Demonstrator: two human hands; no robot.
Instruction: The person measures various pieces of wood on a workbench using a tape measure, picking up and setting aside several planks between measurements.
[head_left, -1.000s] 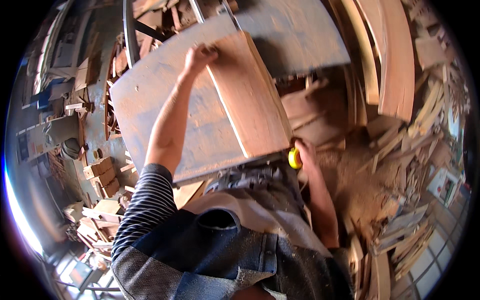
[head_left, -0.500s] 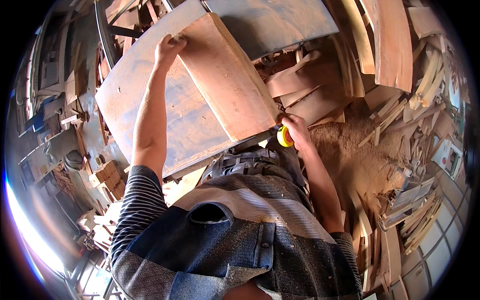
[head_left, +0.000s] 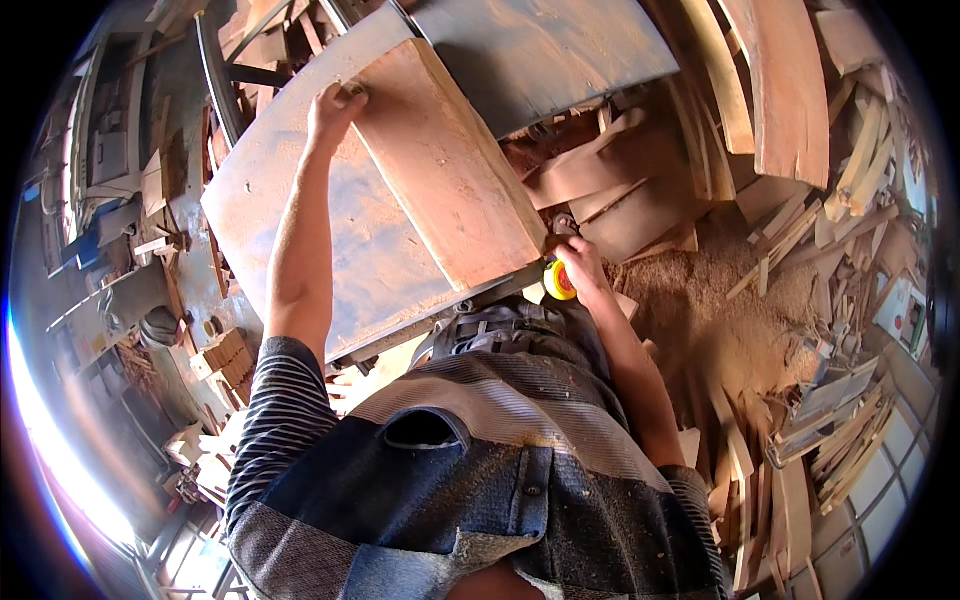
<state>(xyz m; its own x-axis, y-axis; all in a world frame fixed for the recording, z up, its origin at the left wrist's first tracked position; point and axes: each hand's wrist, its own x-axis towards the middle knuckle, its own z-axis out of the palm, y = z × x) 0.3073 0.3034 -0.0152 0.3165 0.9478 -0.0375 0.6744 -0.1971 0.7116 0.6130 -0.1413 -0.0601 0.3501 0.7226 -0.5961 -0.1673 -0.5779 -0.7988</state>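
A thick wooden plank (head_left: 455, 165) lies at a slant on a dusty metal machine table (head_left: 365, 250). My left hand (head_left: 335, 115) is closed on the plank's far left corner, thumb and fingers curled at its edge. At the near right corner, my right hand (head_left: 582, 268) has its fingers bent around the plank's end; the fingertips are partly hidden. A yellow round tape measure (head_left: 560, 281) sits right beside that hand, at my waist by the table's near edge.
Beyond a narrow gap stands a second metal table surface (head_left: 545, 55). Curved offcuts (head_left: 625, 190) and a sawdust heap (head_left: 715, 300) lie to the right. Long boards (head_left: 780, 90) lean at the far right. Stacked wood blocks (head_left: 225, 358) stand on the floor at the left.
The plank has slid slightly toward me and to the left, with both hands moving along with it. The whole view has shifted a little too.
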